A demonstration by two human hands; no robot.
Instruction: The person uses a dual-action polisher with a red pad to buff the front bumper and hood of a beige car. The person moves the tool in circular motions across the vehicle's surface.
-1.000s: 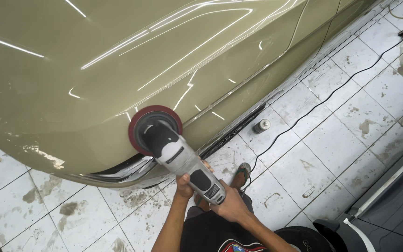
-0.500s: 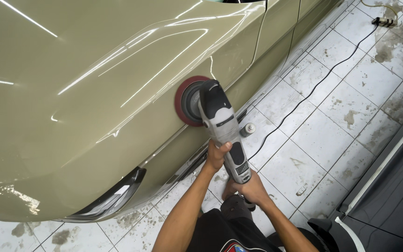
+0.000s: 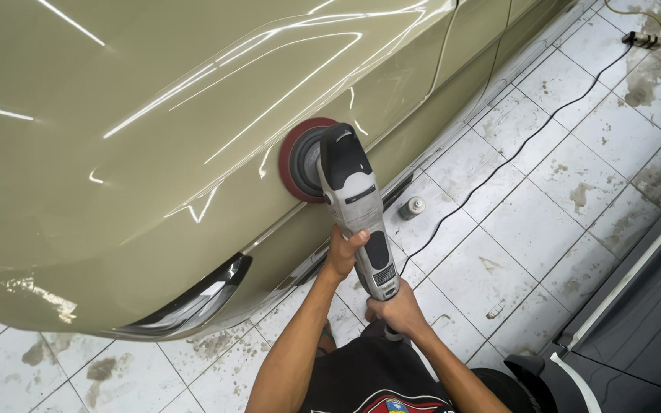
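A grey and black electric polisher [image 3: 357, 206] with a round red pad [image 3: 294, 159] is pressed flat against the side of an olive-green car [image 3: 193, 122]. My left hand [image 3: 343, 255] grips the polisher's body about midway along. At the tail end of the handle, my right hand [image 3: 395, 307] is wrapped around it, just above my lap. The pad sits on the lower panel, a little left of a door seam.
A black power cord [image 3: 514, 153] runs across the stained white floor tiles [image 3: 529, 229] to a plug block [image 3: 640, 38] at the top right. A small grey bottle [image 3: 411, 206] stands on the floor beside the car's sill. A dark raised edge [image 3: 636, 306] borders the tiles at right.
The polisher pad has travelled along the car's side panel, away from the dark lamp at the corner and nearer the door seam. Both hands have kept their grip on the tool.
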